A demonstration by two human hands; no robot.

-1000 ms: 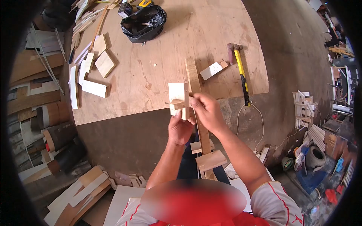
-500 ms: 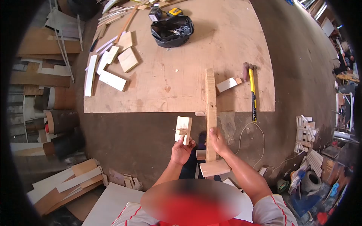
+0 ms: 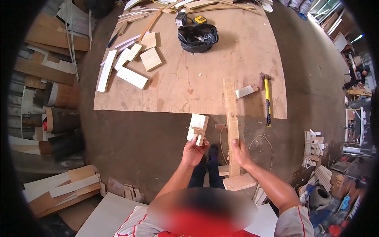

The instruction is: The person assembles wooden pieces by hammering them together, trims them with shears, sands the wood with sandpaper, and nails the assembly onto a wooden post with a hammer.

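Note:
My left hand (image 3: 193, 153) grips a small pale wooden block (image 3: 198, 125) by its lower end, clear of the table. A smaller wood piece lies across the block's face, with something thin, like a nail, sticking out to the left. My right hand (image 3: 241, 154) is closed around a long wooden beam (image 3: 231, 114), whose far end reaches over the table edge. At the beam's near end sits a flat wooden crosspiece (image 3: 239, 182), with a shorter piece beside it. A hammer (image 3: 267, 100) with a yellow and black handle lies on the tabletop to the right, near a short white block (image 3: 246, 91).
The plywood table (image 3: 177, 87) carries white and bare wood offcuts (image 3: 132, 77), a black plastic bag (image 3: 197, 38) and a yellow tape measure (image 3: 200, 19). Board scraps (image 3: 63, 189) pile at lower left. A cord (image 3: 271, 152) loops on the floor. Another person (image 3: 357, 75) is far right.
The view has swung, so the table's items sit further right in the picture. Both hands keep their holds; the block and the beam have shifted slightly right in view.

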